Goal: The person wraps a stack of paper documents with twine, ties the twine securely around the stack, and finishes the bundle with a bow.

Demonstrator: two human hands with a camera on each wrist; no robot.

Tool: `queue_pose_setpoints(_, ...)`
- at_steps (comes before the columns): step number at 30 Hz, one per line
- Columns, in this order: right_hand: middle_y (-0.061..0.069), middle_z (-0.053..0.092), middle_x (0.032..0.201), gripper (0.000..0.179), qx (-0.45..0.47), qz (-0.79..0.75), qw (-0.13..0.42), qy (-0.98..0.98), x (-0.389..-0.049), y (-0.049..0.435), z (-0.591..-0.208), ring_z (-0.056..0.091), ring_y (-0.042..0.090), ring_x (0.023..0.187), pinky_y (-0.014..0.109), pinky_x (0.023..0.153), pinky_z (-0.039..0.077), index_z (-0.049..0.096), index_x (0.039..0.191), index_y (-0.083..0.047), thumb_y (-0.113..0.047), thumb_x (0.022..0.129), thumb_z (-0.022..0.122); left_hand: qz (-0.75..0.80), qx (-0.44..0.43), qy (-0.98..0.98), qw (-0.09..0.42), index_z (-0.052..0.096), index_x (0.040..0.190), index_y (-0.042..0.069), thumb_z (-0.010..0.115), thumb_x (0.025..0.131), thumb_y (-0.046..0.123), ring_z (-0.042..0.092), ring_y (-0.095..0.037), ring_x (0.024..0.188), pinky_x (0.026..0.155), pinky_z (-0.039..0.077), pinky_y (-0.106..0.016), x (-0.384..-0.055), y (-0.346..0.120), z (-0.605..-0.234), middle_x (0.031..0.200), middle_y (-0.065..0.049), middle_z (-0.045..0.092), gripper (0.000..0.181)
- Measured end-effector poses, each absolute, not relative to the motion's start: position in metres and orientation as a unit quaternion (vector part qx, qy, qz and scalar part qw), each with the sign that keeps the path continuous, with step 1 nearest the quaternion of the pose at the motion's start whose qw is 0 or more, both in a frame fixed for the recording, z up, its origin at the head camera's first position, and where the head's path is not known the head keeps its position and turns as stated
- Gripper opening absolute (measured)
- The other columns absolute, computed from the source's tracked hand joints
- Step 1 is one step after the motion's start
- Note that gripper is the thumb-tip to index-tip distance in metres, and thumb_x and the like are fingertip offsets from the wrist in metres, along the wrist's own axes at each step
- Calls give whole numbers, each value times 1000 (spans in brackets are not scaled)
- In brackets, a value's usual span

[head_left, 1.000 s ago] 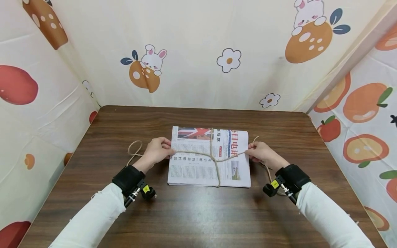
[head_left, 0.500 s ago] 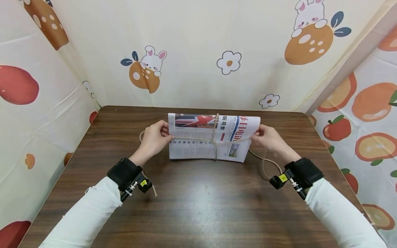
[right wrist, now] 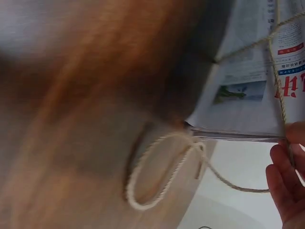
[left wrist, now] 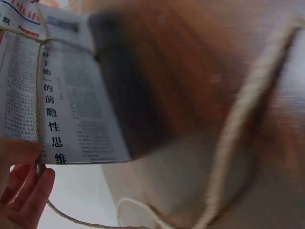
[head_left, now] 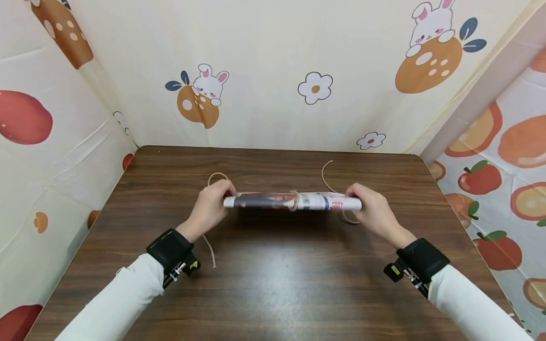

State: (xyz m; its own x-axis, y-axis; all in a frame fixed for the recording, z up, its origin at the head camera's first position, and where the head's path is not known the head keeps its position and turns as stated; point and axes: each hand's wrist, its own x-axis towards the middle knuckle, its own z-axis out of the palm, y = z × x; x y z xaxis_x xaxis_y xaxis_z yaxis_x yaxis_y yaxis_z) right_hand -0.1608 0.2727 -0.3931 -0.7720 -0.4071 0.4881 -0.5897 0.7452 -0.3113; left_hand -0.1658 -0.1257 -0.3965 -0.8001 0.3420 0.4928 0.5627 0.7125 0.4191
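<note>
A folded stack of newspapers [head_left: 264, 201] is tilted up on edge between the two hands, so the head view shows mainly its narrow folded side. Twine [left wrist: 37, 95] runs both ways across the printed face and crosses there, as both wrist views show. My left hand [head_left: 210, 206] pinches the stack's left end, thumb on the printed face at the twine. At the opposite end, my right hand [head_left: 375, 210] pinches stack and twine in the same way. A loose twine tail [head_left: 210, 248] hangs by the left wrist; a loose loop [right wrist: 131, 183] lies beside the right end.
The dark wood table [head_left: 273, 289] spreads beneath the hands. Printed cloth walls [head_left: 264, 94] stand along its back and both sides. Black bands [head_left: 170, 248] with small cameras circle both wrists, and another twine end [head_left: 325, 173] curls behind the stack.
The newspaper stack went from lying flat to tilting up on edge, its far side raised toward me. Both hands have turned with it, keeping their hold at the ends; the loose twine has shifted.
</note>
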Motion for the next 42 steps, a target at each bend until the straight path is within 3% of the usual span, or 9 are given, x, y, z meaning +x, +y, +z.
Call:
queue_pose_setpoints(3,1,59,85,34,311,190,205,-908,-150,275,-403,58,16,77,37,64,46,54,89,-12,5,64,70,-255,-279,-907,187,53,81,9,84,64,17,54,-15,70,63,46,-33,-158,-128,-406,79,-3,56,35)
queue_pose_setpoints(8,-1,58,84,37,339,145,203,-907,-134,275,-417,58,16,77,34,61,46,55,88,-13,6,61,72,-206,-322,-907,179,52,77,9,71,68,-4,52,-15,69,63,45,-33,-146,-129,-415,80,-1,55,25)
queue_pose_setpoints(11,-1,56,80,31,353,119,218,-902,-128,275,-425,56,16,71,33,59,45,55,85,-12,5,64,71,-176,-347,-904,175,52,78,9,66,70,-7,52,-16,71,63,45,-33,-140,-130,-421,81,-2,54,22)
queue_pose_setpoints(17,1,50,72,11,385,68,236,-890,-118,274,-442,49,18,58,34,52,42,55,79,-10,-2,74,62,-123,-390,-903,132,55,86,8,69,71,-3,55,-18,79,67,48,-32,-128,-132,-433,88,-3,52,24)
queue_pose_setpoints(24,-3,51,72,16,360,57,201,-909,-109,275,-459,49,12,58,30,52,43,55,75,-14,-6,72,68,-110,-388,-911,82,58,89,10,72,69,-1,56,-14,78,64,49,-30,-117,-136,-441,93,-2,52,26)
queue_pose_setpoints(31,-3,54,77,16,339,64,184,-920,-106,279,-460,51,10,60,29,52,44,57,79,-15,-8,72,71,-115,-381,-913,85,58,87,11,72,70,1,56,-13,76,61,48,-29,-114,-136,-441,93,-1,52,25)
queue_pose_setpoints(42,1,59,86,25,295,78,184,-934,-100,290,-457,60,18,66,34,51,45,60,93,-12,-9,71,73,-121,-384,-911,89,59,87,12,74,71,6,55,-13,75,63,48,-29,-108,-136,-443,88,0,51,23)
